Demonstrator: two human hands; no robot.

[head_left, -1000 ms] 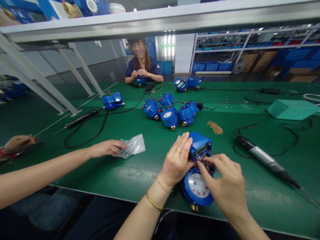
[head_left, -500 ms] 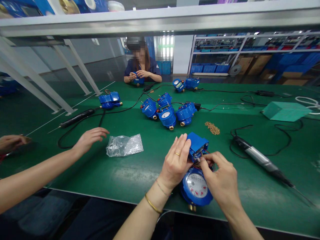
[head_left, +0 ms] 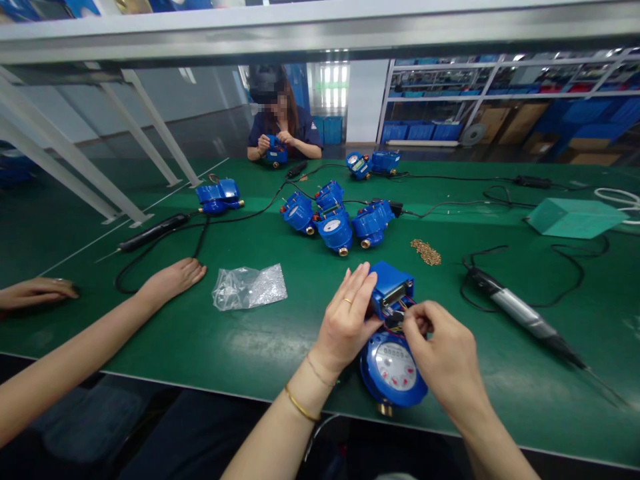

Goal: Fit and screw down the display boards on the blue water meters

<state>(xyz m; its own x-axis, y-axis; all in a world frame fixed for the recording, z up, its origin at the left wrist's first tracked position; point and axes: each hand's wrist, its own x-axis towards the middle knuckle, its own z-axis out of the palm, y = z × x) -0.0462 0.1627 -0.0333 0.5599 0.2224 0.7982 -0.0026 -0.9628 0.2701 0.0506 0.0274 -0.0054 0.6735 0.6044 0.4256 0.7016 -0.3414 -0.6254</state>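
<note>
In the head view a blue water meter (head_left: 395, 368) with a round white dial lies near the table's front edge, its brass fitting towards me. Behind the dial sits its blue box-shaped housing (head_left: 393, 279), open on the side facing me. My left hand (head_left: 347, 327) steadies this housing, fingers laid along its left side and thumb below. Thin wires (head_left: 396, 321) run between housing and meter. At them, my right hand (head_left: 445, 350) is closed in a pinch; its fingertips partly hide what they hold, apparently the wires.
Several blue meters (head_left: 334, 230) stand mid-table. Beyond my work lies a pile of small brass screws (head_left: 426, 252). An electric screwdriver (head_left: 525, 317) lies right, near a green box (head_left: 573, 219). A clear plastic bag (head_left: 250, 288) and a co-worker's hands (head_left: 173, 280) are left; another person (head_left: 285, 127) sits opposite.
The housing has tipped slightly, showing more of its open side and the wires. My right fingers have shifted slightly at the wires. The neighbour's hands at left have come to rest on the table.
</note>
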